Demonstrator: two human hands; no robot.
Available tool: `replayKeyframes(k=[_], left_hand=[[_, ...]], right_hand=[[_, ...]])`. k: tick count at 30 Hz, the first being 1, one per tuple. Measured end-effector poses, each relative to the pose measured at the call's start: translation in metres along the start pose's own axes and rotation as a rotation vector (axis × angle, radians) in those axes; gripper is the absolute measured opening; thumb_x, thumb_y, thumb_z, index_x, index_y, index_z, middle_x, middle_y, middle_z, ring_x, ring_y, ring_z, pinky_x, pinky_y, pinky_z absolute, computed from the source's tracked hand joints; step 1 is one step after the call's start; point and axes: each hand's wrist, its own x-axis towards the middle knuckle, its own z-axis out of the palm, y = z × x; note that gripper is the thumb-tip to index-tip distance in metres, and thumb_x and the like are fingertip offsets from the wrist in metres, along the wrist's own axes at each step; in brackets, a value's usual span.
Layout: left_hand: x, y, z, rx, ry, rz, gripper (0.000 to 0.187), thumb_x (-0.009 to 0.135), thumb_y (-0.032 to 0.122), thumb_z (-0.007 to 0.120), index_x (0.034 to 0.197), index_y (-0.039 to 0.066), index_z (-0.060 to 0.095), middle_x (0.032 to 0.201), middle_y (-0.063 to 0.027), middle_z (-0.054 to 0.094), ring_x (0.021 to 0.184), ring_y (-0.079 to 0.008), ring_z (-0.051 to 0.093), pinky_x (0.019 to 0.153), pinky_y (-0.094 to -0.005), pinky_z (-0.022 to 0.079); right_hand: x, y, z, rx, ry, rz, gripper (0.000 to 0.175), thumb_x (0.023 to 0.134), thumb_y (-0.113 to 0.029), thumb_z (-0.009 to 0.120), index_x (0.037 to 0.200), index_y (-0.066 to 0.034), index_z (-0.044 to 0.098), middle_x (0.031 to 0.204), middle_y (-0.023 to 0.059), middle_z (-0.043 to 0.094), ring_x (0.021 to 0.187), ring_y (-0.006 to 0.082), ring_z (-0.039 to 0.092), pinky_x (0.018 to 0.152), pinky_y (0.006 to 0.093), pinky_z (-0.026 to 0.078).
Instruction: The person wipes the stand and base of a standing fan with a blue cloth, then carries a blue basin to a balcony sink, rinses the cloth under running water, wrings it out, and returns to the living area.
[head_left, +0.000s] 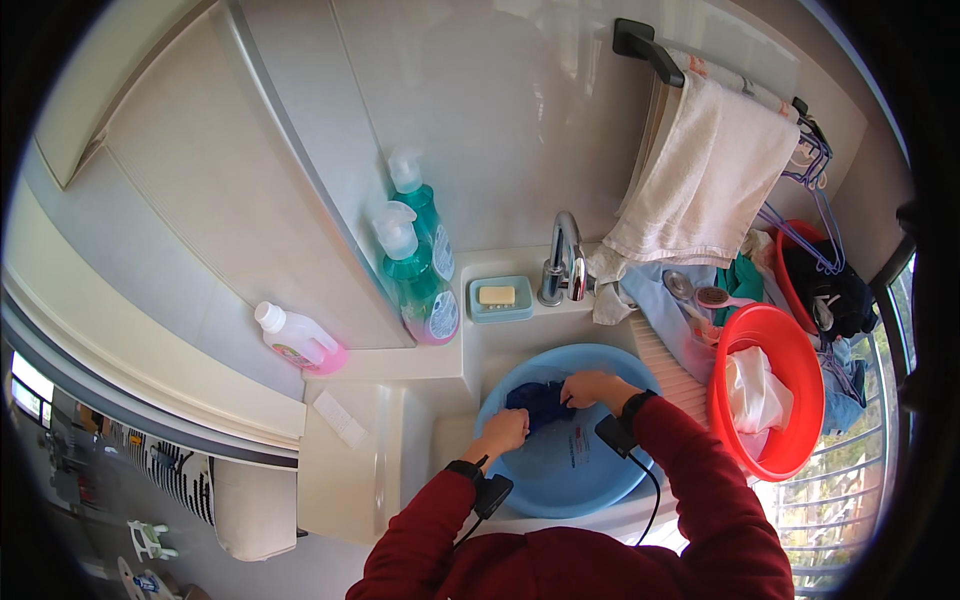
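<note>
A dark blue piece of cloth (534, 405) lies wet in a light blue plastic basin (577, 487) that holds water. My left hand (504, 433) grips the cloth at its lower left edge. At its right side, my right hand (591, 388) pinches the cloth between bent fingers. The basin stands inside a white laundry sink (491, 360), below a chrome faucet (560, 262). Part of the cloth is under the water, so its full shape is hidden.
Left of the faucet sit a soap dish (517, 310) with a soap bar (496, 295), green pump bottles (420, 281) and a pink detergent bottle (300, 337). To the right are a red basin (806, 405) with white cloth (754, 390), a hairbrush (712, 298) and a hanging towel (712, 165).
</note>
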Motion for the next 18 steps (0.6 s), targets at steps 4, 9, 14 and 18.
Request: replayKeyframes(k=[4, 9, 14, 18], left_hand=[[0.006, -0.003, 0.039, 0.107, -0.259, -0.063, 0.024, 0.080, 0.020, 0.063, 0.100, 0.006, 0.060, 0.101, -0.0155, 0.062, 0.099, -0.0336, 0.058, 0.080, -0.0446, 0.047], [0.009, -0.010, 0.073, 0.153, -0.263, -0.051, 0.033, 0.079, 0.024, 0.061, 0.104, 0.003, 0.061, 0.109, -0.0191, 0.060, 0.101, -0.0352, 0.058, 0.085, -0.0459, 0.047], [0.014, -0.010, 0.072, 0.226, -0.340, 0.003, 0.025, 0.078, 0.021, 0.061, 0.097, 0.007, 0.067, 0.094, -0.0176, 0.065, 0.092, -0.0356, 0.061, 0.083, -0.0466, 0.047], [0.003, -0.011, 0.029, -0.088, -0.043, -0.008, 0.016, 0.080, 0.019, 0.061, 0.091, 0.009, 0.067, 0.088, -0.0146, 0.066, 0.084, -0.0348, 0.062, 0.073, -0.0449, 0.049]], right_hand=[[0.024, -0.011, 0.044, -0.049, -0.133, 0.018, 0.037, 0.077, -0.013, 0.060, 0.112, -0.0189, 0.065, 0.117, 0.0064, 0.061, 0.108, 0.0268, 0.056, 0.089, 0.0406, 0.045], [0.023, -0.023, 0.069, -0.188, -0.124, 0.014, 0.046, 0.074, -0.010, 0.062, 0.120, -0.0164, 0.060, 0.131, 0.0087, 0.046, 0.122, 0.0257, 0.044, 0.101, 0.0448, 0.032], [0.025, -0.028, 0.069, -0.306, -0.120, -0.017, 0.040, 0.073, -0.010, 0.062, 0.112, -0.0110, 0.063, 0.117, 0.0115, 0.057, 0.109, 0.0261, 0.054, 0.094, 0.0468, 0.036], [0.022, 0.006, 0.036, 0.005, -0.238, 0.056, 0.033, 0.073, -0.014, 0.065, 0.106, -0.0065, 0.064, 0.097, 0.0119, 0.066, 0.091, 0.0289, 0.062, 0.081, 0.0428, 0.044]])
